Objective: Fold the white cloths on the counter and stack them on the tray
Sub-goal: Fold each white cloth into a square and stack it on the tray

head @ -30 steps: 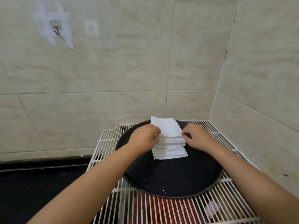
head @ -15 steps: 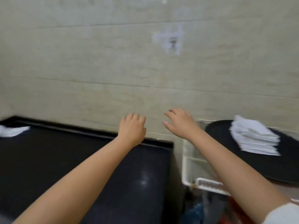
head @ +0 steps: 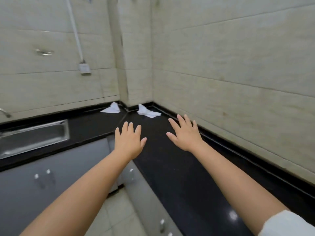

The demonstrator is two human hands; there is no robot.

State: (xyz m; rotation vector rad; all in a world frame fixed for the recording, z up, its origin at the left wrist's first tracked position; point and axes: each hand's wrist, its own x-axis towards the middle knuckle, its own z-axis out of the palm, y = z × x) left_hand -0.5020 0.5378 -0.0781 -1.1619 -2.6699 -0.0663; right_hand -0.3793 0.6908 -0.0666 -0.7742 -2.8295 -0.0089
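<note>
While both arms reach over counter (head: 179, 167) | left hand (head: 128, 142) splayed, empty | right hand (head: 185, 135) splayed, empty

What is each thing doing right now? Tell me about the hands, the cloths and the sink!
left hand: open, fingers spread, holding nothing.
right hand: open, fingers spread, holding nothing.
left cloth: crumpled, unfolded, on the counter in the corner.
right cloth: crumpled, unfolded, on the counter by the wall.
counter: black, shiny.
sink: metal, nothing seen in the part that shows.
cabinet doors: closed.
</note>
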